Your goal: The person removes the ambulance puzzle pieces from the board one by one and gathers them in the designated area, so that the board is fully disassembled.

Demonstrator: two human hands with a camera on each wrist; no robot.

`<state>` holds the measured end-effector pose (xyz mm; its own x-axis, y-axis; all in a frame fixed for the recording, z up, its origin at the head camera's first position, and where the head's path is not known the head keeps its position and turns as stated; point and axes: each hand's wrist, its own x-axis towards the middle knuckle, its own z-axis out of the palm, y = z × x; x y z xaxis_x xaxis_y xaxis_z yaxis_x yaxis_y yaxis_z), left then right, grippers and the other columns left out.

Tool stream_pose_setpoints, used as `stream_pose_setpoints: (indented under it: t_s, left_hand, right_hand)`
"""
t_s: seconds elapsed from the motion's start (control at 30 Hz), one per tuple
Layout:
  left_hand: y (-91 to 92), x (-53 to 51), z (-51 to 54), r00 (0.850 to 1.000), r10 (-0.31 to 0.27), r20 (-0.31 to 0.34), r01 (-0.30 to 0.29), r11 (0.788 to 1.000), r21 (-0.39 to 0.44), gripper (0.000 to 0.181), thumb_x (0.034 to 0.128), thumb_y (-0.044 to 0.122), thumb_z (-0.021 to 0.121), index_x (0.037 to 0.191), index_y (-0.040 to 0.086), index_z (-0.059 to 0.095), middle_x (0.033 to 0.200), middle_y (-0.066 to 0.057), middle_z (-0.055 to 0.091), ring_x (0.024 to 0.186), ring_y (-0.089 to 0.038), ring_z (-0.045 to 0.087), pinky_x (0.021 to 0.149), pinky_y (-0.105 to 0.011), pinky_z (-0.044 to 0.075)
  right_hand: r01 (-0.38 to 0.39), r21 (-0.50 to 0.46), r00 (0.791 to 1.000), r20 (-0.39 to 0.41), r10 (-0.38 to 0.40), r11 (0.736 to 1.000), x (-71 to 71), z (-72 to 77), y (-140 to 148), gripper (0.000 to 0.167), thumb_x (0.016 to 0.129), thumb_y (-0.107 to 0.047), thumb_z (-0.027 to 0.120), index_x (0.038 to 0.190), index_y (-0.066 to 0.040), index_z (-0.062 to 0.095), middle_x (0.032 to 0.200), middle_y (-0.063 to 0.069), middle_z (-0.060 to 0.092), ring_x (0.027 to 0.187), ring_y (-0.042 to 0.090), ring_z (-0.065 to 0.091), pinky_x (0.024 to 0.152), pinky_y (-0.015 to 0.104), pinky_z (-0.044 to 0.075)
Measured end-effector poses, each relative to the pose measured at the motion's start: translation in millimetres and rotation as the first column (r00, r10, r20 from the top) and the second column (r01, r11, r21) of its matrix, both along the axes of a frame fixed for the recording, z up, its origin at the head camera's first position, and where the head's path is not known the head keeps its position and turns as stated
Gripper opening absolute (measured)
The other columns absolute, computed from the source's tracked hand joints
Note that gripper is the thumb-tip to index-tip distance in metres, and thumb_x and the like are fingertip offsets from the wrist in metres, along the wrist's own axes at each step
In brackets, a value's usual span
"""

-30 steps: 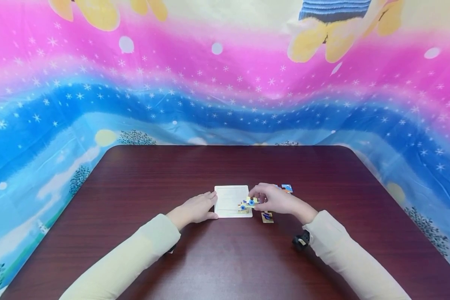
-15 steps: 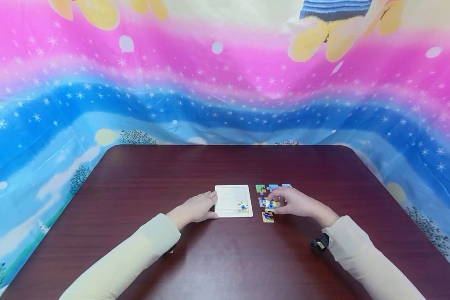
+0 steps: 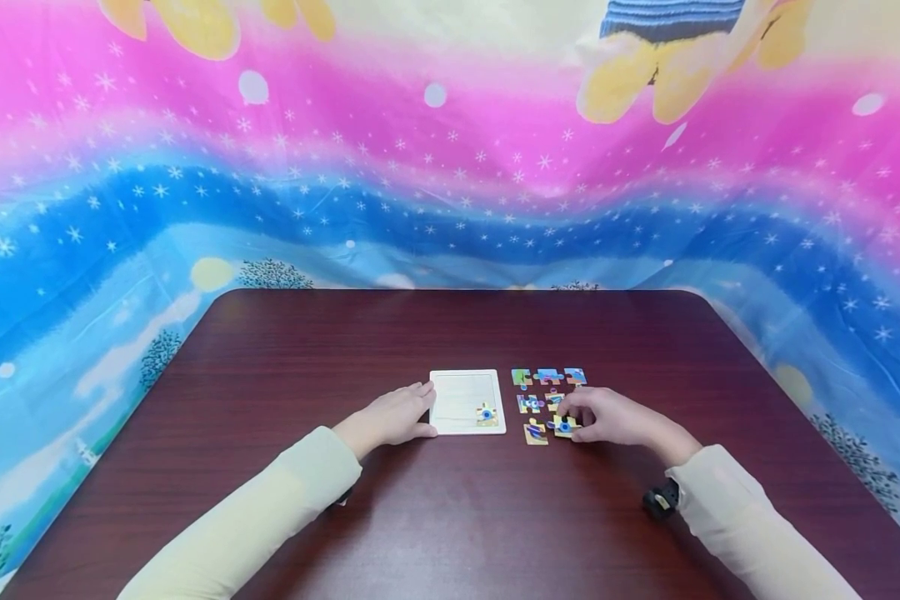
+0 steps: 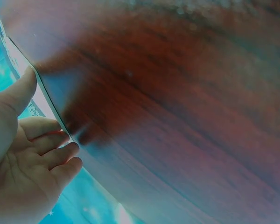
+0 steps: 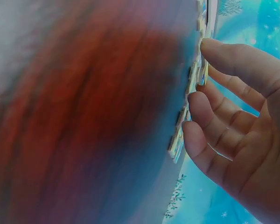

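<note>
A white puzzle tray [image 3: 453, 398] lies on the dark table, with one jigsaw piece [image 3: 487, 414] in its near right corner. My left hand [image 3: 392, 414] rests against the tray's left edge, its fingers and thumb fairly straight; the left wrist view also has this hand [image 4: 35, 154] at the edge. At the near right of the loose pieces, my right hand [image 3: 615, 423] pinches a yellow jigsaw piece with a blue round shape [image 3: 565, 427] between thumb and fingers. In the right wrist view, that hand [image 5: 242, 112] is beside the row of pieces, seen edge-on.
Several loose jigsaw pieces lie right of the tray. A green one [image 3: 521, 377] and a blue one [image 3: 547, 377] are in the far row, one with eyes [image 3: 529, 404] in the middle, another [image 3: 536, 432] near. A patterned curtain [image 3: 450, 208] hangs behind the table [image 3: 330, 333].
My right hand has moved from the tray rightward and toward me, carrying the yellow jigsaw piece from over the tray to the loose pieces. The left hand has stayed put.
</note>
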<state>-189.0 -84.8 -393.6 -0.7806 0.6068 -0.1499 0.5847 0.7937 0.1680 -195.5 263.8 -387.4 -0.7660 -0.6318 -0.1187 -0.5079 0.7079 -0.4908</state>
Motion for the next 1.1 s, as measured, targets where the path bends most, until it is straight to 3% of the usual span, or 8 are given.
stream_pose_setpoints:
  t_s: [0.63, 1.1]
  left_hand:
    - [0.3, -0.6, -1.4, 0.999, -0.017, -0.033, 0.017, 1.000, -0.006, 0.061, 0.0889, 0.034, 0.060, 0.130, -0.008, 0.044, 0.138, -0.023, 0.039, 0.128, -0.034, 0.035, 0.105, -0.040, 0.030]
    - [0.4, -0.6, -0.6, 1.000, -0.007, -0.013, 0.007, 1.000, 0.001, 0.062, 0.0890, 0.034, 0.060, 0.132, -0.008, 0.042, 0.138, -0.023, 0.038, 0.128, -0.033, 0.034, 0.105, -0.040, 0.029]
  right_hand:
    - [0.004, 0.038, 1.000, -0.001, -0.004, 0.999, 3.2, -3.9, -0.5, 0.026, 0.079, -0.010, 0.072, 0.103, -0.014, 0.064, 0.089, -0.003, 0.052, 0.068, 0.011, 0.045, 0.055, 0.025, 0.043]
    - [0.005, 0.032, 1.000, -0.005, -0.005, 0.999, 3.0, -3.9, -1.0, 0.027, 0.078, -0.010, 0.073, 0.104, -0.013, 0.064, 0.088, -0.003, 0.052, 0.067, 0.011, 0.045, 0.056, 0.025, 0.043]
